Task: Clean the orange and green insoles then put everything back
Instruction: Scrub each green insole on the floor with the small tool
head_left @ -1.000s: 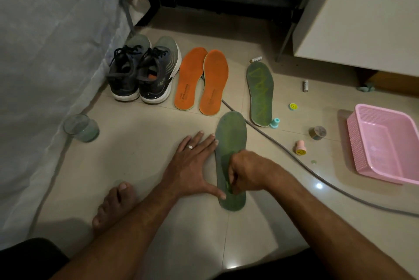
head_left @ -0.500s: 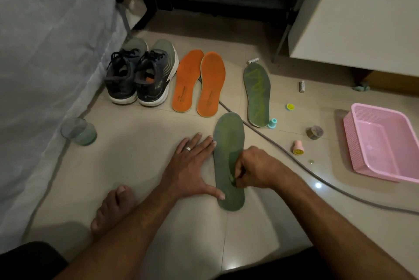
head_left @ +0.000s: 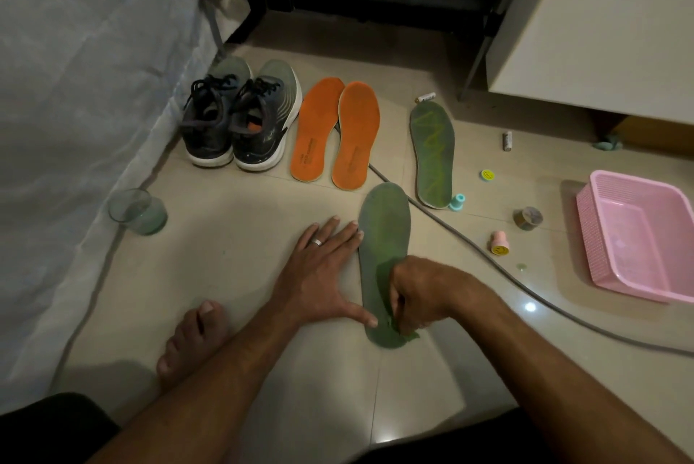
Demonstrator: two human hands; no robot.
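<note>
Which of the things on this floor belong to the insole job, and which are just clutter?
Job: near green insole, far green insole, orange insoles, shoes, green cloth.
Clutter: pink basket, batteries, tape roll, cable.

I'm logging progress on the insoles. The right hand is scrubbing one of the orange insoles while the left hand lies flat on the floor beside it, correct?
Not quite. The head view shows the right hand working on a green insole, not an orange one. The orange insoles lie untouched by the shoes. The rest holds: the left hand lies flat on the floor beside it.
</note>
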